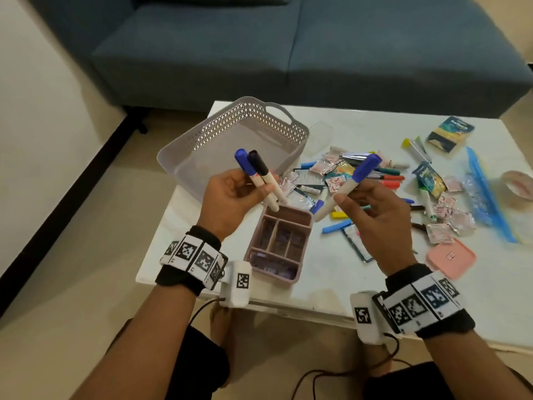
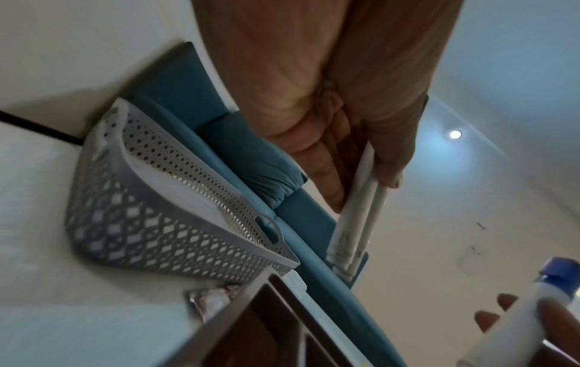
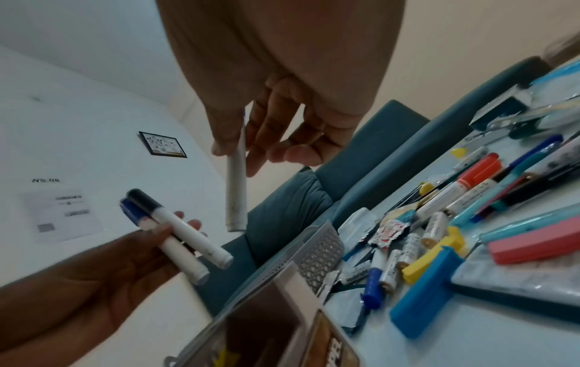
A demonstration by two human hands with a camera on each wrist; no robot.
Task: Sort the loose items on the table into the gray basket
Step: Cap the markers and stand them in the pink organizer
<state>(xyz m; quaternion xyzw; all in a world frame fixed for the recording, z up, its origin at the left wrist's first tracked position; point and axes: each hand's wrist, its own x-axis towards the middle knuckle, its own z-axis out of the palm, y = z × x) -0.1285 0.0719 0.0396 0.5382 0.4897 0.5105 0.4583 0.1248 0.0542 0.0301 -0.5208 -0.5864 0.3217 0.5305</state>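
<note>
The gray perforated basket (image 1: 245, 125) sits tilted at the table's far left corner, with nothing visible inside. My left hand (image 1: 230, 197) is raised in front of it and holds two white markers (image 1: 261, 176) side by side, one with a blue cap, one with a black cap. To the right, my right hand (image 1: 372, 209) pinches a third white marker with a blue cap (image 1: 350, 186), cap pointing up. Below both hands stands a mauve divided organizer (image 1: 278, 243). In the right wrist view the pinched marker (image 3: 235, 196) hangs above the left hand's two markers (image 3: 185, 238).
Loose markers, clips and small sachets (image 1: 375, 186) lie heaped across the table's middle and right. A pink lid (image 1: 450, 256), a blue zip bag (image 1: 487, 194) and a book (image 1: 450, 134) lie at the right. A blue sofa (image 1: 288, 47) stands behind the white table (image 1: 326, 272).
</note>
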